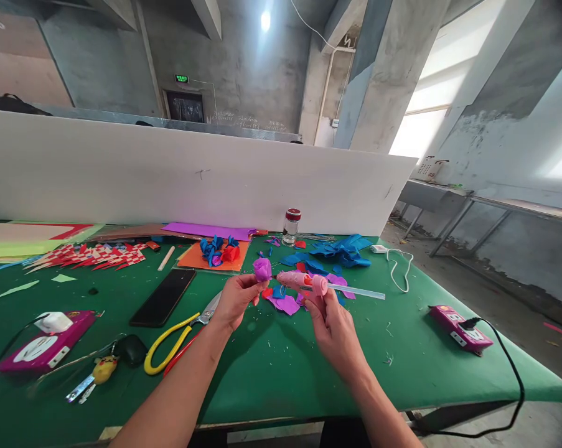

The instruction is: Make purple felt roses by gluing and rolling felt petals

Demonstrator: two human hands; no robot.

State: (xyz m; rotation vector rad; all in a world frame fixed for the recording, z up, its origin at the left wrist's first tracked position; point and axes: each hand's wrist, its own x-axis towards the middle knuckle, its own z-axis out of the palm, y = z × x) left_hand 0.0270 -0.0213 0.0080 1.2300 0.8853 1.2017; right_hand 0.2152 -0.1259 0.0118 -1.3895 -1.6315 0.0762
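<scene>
Holding things just above the green counter (271, 373), the two hands work close together: the right hand (333, 326) is wrapped shut around a pink glue gun (304, 281), light and rigid, best gripped by its handle away from the probably hot nozzle. The left hand (235, 300) pinches a purple paper flower (262, 269), feather-light and easily crushed, from below. Beyond lie paper scraps (341, 250) and a small jar (290, 226).

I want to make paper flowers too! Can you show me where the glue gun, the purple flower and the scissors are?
glue gun (295, 279): head view, on its pink body, held in the right hand.
purple flower (262, 269): head view, on the rolled petals, pinched by the left hand.
scissors (168, 345): head view, on the yellow handle loop.
</scene>
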